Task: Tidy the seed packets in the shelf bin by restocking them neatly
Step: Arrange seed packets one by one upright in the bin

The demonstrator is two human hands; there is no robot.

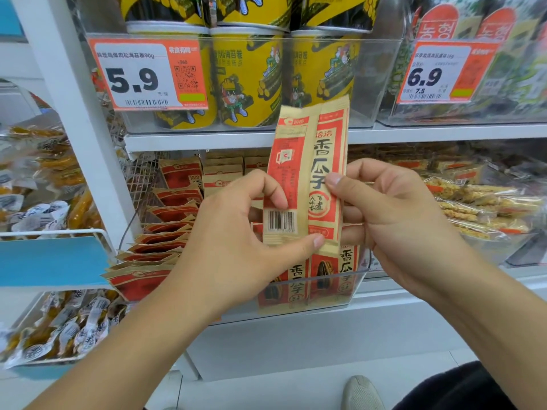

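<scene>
I hold a small stack of red-and-tan seed packets (pixel 307 173) upright in front of the shelf. My left hand (pixel 236 232) pinches its lower left edge, thumb under the bottom by the barcode. My right hand (pixel 393 214) grips the right side, thumb across the front. Just below sits the clear plastic shelf bin (pixel 355 287) with upright seed packets (pixel 331 276) at its front. More seed packets (pixel 165 229) lie fanned and leaning along the bin's left side, and others stand at the back (pixel 222 173).
Yellow snack cups (pixel 245 78) fill a clear bin on the shelf above, with price tags 5.9 (pixel 145 75) and 6.9 (pixel 444 72). Bagged snacks (pixel 479 199) lie in the neighbouring bin to the right. Wrapped snacks (pixel 44 179) fill the racks on the left. My shoe (pixel 362 393) shows on the floor.
</scene>
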